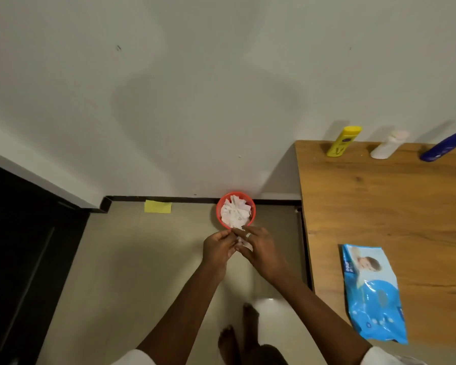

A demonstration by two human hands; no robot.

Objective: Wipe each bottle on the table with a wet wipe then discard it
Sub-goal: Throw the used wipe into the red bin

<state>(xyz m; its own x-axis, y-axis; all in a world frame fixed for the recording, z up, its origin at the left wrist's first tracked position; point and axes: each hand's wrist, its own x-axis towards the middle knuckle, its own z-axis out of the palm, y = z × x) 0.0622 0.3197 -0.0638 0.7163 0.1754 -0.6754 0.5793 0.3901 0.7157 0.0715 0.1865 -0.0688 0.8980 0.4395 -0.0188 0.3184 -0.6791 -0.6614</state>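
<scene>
Head view, looking down past both forearms to the floor. Largest item: the wooden table (379, 206), matte grain, well to the right of the hands. On its near part lies a glossy blue wet-wipe pack (371, 293), flat and crinkled. Along its far edge, well apart from the hands, stand a yellow lotion bottle (343, 141), a white bottle (388, 145) and a dark blue bottle (445, 144); all three appear tilted by the wide lens.

Directly beyond the fingertips sits a small round orange-red bin (235, 209) against the wall base, filled to the rim with crumpled white wipes. A yellow rectangular sheet (157, 206) lies flat on the floor, ahead and to the left of the hands.

The left hand (217, 248) and right hand (261, 246) meet just short of the bin. Both pinch one used wet wipe (244, 242), soft, white and bunched, between curled fingers and thumbs. The wipe has no clear long axis; most of it is hidden by the fingers.

Judgement: the discard step is in hand. The bin lies straight ahead of and below the wipe, and both hands are about equally near. Because the bin is heaped, the wipe may slide off the pile.
</scene>
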